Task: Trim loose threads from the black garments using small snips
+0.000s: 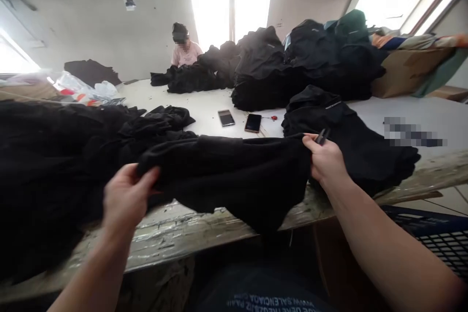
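Observation:
A black garment (234, 170) is stretched between my two hands over the table's front edge, its lower part hanging down. My left hand (127, 192) pinches its left end between thumb and fingers. At the other end, my right hand (325, 156) grips the fabric and also has a small dark tool (322, 136) in it, perhaps thread snips; its kind is not clear. Left of me, a big heap of black garments (47, 165) reaches over the table edge. Just beyond my right hand lies a stack of black garments (351, 136).
Two phones (226, 118) lie on the white table (204, 107), with a small red item (274, 118) beside them. Tall garment piles (303, 63) and a cardboard box (405, 70) stand behind. A person (185, 48) is across the table. A blue crate (438, 234) is low at right.

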Demonstrator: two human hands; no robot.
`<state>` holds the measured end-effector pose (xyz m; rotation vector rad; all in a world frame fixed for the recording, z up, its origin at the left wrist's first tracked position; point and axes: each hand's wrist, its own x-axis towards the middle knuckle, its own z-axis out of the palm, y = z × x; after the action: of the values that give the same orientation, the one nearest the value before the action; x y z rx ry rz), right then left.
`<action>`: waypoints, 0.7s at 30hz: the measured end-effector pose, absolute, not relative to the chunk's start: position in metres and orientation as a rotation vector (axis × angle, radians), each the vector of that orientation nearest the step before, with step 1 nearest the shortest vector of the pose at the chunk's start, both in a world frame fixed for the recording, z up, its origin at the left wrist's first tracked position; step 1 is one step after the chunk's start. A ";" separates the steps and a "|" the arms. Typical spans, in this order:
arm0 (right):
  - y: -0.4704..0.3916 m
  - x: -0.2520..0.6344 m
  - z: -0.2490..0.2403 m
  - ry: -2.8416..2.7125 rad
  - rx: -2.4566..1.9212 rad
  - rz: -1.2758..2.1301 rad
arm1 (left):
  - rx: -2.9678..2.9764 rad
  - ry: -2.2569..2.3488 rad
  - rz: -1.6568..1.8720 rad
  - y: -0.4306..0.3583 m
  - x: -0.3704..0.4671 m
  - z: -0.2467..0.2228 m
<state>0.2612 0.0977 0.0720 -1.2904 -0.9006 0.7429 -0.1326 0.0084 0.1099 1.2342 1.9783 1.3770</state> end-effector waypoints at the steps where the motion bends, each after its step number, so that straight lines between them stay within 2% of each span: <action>1: 0.103 0.259 0.065 -0.929 -1.340 0.746 | 1.210 1.964 1.272 0.014 -0.135 0.093; 4: 0.098 0.252 0.041 -1.039 -1.439 0.745 | 1.179 1.880 1.122 0.016 -0.145 0.045; 7: 0.069 0.249 0.027 -1.370 -1.517 0.732 | 1.315 1.917 1.105 0.005 -0.155 0.021; 14: 0.000 0.224 0.013 -2.337 -1.202 0.897 | 1.848 1.919 1.091 0.008 -0.151 0.023; 21: -0.004 0.211 -0.005 -2.464 -1.086 0.739 | 1.898 1.889 0.905 0.021 -0.145 0.000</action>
<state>0.2107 -0.0037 -0.0051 -1.0856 -2.4643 0.7388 -0.1450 0.0206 0.0002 1.8975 1.8891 0.9048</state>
